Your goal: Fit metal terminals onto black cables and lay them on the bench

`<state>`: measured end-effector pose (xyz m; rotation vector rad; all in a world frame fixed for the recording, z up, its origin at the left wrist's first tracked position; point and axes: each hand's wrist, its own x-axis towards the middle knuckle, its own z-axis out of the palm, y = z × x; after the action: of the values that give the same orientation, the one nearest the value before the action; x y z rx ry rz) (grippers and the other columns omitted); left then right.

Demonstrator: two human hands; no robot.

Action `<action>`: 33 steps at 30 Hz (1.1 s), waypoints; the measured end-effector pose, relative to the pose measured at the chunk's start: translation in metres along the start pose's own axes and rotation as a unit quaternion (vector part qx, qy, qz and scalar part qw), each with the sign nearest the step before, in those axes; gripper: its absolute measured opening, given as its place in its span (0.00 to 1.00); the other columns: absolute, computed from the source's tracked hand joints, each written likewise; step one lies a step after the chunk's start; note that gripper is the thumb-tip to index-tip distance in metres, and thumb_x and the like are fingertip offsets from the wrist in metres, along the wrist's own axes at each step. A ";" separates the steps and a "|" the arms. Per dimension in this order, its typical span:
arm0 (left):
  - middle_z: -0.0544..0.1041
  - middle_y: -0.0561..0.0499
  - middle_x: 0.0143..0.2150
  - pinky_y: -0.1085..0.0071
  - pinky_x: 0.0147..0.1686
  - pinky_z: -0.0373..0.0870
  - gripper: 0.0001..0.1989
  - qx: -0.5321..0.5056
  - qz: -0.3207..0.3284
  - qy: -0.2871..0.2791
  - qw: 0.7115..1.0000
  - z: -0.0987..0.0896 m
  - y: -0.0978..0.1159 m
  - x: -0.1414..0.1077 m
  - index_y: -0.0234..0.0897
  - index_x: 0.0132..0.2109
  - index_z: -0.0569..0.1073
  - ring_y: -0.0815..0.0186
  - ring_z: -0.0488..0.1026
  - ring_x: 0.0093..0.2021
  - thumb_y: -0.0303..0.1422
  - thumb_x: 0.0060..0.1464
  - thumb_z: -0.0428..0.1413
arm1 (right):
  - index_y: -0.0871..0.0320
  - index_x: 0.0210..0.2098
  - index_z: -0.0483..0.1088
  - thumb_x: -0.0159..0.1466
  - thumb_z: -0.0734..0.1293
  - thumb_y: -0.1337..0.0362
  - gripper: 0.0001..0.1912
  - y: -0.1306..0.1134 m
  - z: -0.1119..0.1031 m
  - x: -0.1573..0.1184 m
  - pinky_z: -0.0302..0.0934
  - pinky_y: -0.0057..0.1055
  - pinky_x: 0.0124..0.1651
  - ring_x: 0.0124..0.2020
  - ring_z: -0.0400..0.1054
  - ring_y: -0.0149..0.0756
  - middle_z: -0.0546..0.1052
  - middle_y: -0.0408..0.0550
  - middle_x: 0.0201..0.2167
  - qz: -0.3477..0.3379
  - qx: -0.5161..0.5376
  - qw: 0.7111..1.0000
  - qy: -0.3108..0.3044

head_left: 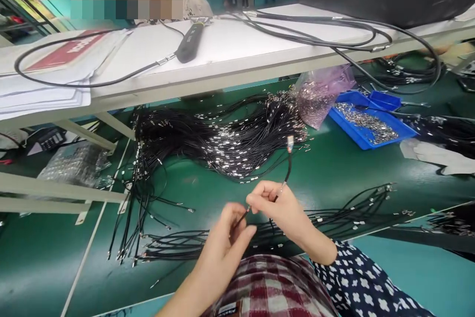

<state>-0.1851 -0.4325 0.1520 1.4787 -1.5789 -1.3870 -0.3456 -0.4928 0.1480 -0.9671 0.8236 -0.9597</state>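
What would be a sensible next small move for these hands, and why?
I'd probably have the left hand bring its thumb in against the black cable to steady it. That thumb looks spread away from its fingers, while the right hand already has thumb and fingertip pinched together right at the cable.

Red sheet [69, 52]: white lettering, unclear | cloth tag [229, 310]: lettering unclear

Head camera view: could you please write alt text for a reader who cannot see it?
A person's left hand and right hand hold a black cable over a green table; beyond lie a big bundle of cables and a blue tray of metal pieces.
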 end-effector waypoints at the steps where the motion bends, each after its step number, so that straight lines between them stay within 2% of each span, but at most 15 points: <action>1: 0.67 0.54 0.33 0.74 0.35 0.60 0.07 -0.022 0.013 0.020 0.999 0.002 0.004 0.002 0.40 0.41 0.67 0.68 0.62 0.33 0.37 0.62 0.50 | 0.61 0.24 0.69 0.58 0.72 0.58 0.14 0.000 0.001 -0.001 0.57 0.25 0.29 0.23 0.63 0.27 0.72 0.42 0.20 0.008 -0.003 1.000 -0.005; 3: 0.66 0.55 0.29 0.74 0.31 0.59 0.08 -0.067 0.019 0.033 0.997 0.004 0.011 0.006 0.38 0.38 0.69 0.70 0.61 0.30 0.37 0.62 0.50 | 0.61 0.23 0.68 0.58 0.72 0.57 0.15 -0.002 0.001 -0.004 0.55 0.25 0.28 0.23 0.62 0.27 0.71 0.41 0.20 0.015 -0.015 1.000 -0.010; 5: 0.64 0.56 0.25 0.75 0.27 0.56 0.10 -0.108 0.008 0.019 0.994 0.004 0.017 0.007 0.37 0.37 0.70 0.71 0.59 0.26 0.38 0.61 0.51 | 0.61 0.22 0.66 0.58 0.72 0.56 0.17 -0.006 -0.001 -0.006 0.52 0.24 0.25 0.21 0.58 0.25 0.69 0.40 0.19 0.020 -0.030 0.999 -0.015; 7: 0.65 0.56 0.24 0.75 0.25 0.55 0.10 -0.134 -0.002 0.001 0.991 0.003 0.021 0.005 0.36 0.37 0.71 0.71 0.57 0.25 0.38 0.60 0.52 | 0.61 0.20 0.64 0.59 0.71 0.55 0.20 -0.008 -0.003 -0.007 0.45 0.23 0.22 0.18 0.53 0.23 0.66 0.39 0.17 0.058 -0.016 0.997 -0.039; 11: 0.69 0.53 0.27 0.74 0.27 0.56 0.09 -0.137 0.003 0.010 0.990 0.003 0.028 0.002 0.36 0.34 0.73 0.70 0.59 0.26 0.37 0.58 0.55 | 0.60 0.20 0.59 0.58 0.71 0.53 0.23 -0.005 -0.006 -0.011 0.32 0.24 0.19 0.16 0.41 0.20 0.61 0.36 0.16 0.166 0.117 0.974 -0.102; 15: 0.67 0.54 0.25 0.74 0.27 0.56 0.10 -0.139 0.014 0.031 0.990 0.004 0.029 0.001 0.36 0.29 0.70 0.70 0.59 0.26 0.36 0.56 0.56 | 0.60 0.22 0.57 0.59 0.72 0.55 0.22 0.002 -0.003 -0.015 0.31 0.25 0.20 0.17 0.39 0.21 0.57 0.35 0.17 0.197 0.192 0.953 -0.128; 21: 0.66 0.55 0.23 0.74 0.28 0.55 0.14 -0.139 -0.005 0.053 0.989 0.006 0.021 0.000 0.35 0.24 0.68 0.70 0.58 0.26 0.35 0.56 0.56 | 0.60 0.22 0.60 0.59 0.71 0.54 0.21 0.003 0.003 -0.022 0.33 0.24 0.19 0.17 0.42 0.21 0.58 0.35 0.17 0.160 0.158 0.969 -0.105; 27: 0.66 0.53 0.24 0.72 0.31 0.58 0.12 -0.175 -0.014 0.027 0.984 0.003 0.018 0.001 0.36 0.25 0.67 0.67 0.60 0.29 0.35 0.55 0.54 | 0.60 0.20 0.61 0.56 0.73 0.52 0.22 -0.002 0.009 -0.023 0.35 0.24 0.19 0.17 0.46 0.21 0.61 0.36 0.15 0.160 0.115 0.977 -0.084; 33: 0.65 0.51 0.24 0.70 0.30 0.58 0.12 -0.188 -0.047 0.015 0.981 -0.001 0.019 -0.001 0.36 0.25 0.67 0.65 0.61 0.29 0.38 0.51 0.54 | 0.60 0.21 0.62 0.57 0.72 0.50 0.23 0.001 0.009 -0.021 0.35 0.23 0.18 0.16 0.46 0.21 0.63 0.37 0.16 0.150 0.112 0.979 -0.075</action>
<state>-0.1907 -0.4346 0.1705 1.3478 -1.1589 -1.6054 -0.3442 -0.4702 0.1531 -0.6881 0.6937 -0.6920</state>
